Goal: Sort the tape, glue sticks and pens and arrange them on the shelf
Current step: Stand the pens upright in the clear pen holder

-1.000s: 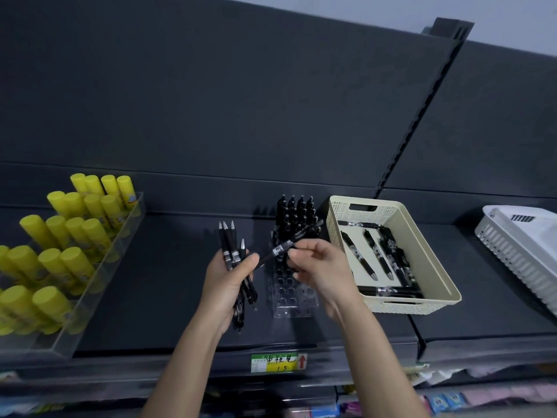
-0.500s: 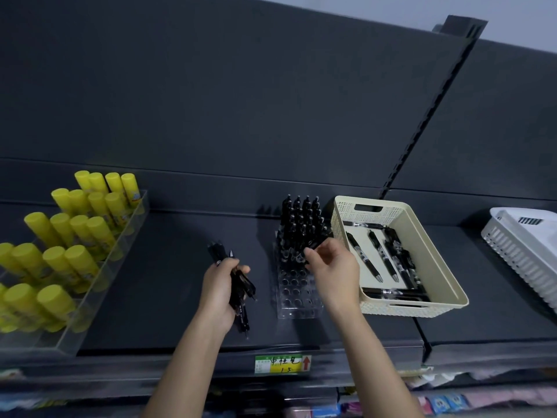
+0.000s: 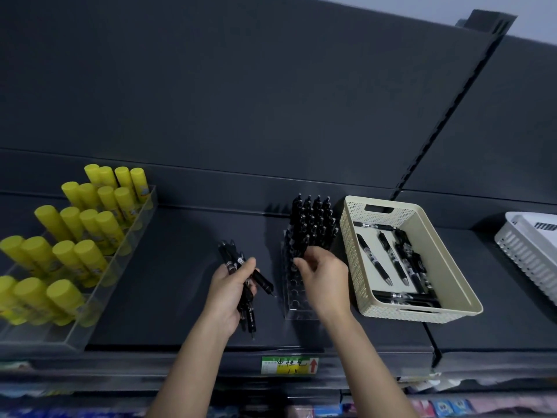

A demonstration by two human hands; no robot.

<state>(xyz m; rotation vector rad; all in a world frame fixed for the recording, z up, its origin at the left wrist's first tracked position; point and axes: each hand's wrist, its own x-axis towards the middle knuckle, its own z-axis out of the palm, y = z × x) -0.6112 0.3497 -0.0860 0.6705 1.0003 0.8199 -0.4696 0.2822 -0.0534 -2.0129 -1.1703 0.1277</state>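
My left hand [image 3: 229, 294] grips a bundle of black pens [image 3: 232, 258] above the dark shelf [image 3: 180, 267]. One pen of the bundle sticks out to the right. My right hand [image 3: 325, 276] is at a clear pen rack [image 3: 298, 301], its fingertips pinching a black pen at the front of the standing black pens [image 3: 313, 221]. The rack's front holes are bare. Right of it a cream basket [image 3: 458, 300] holds several loose black pens [image 3: 375, 262]. Yellow glue sticks [image 3: 87, 224] stand in a clear tray [image 3: 105, 292] at the left.
A white plastic basket [image 3: 530, 251] sits at the far right, partly cut off. A green and yellow price label [image 3: 289, 365] is on the shelf's front edge. Bare shelf lies between the glue tray and the pen rack. Coloured goods show on a lower shelf.
My right hand carried a single pen from near the left hand's bundle over to the rack and lowered it among the standing pens. The left hand's bundle tilted and dropped a little.
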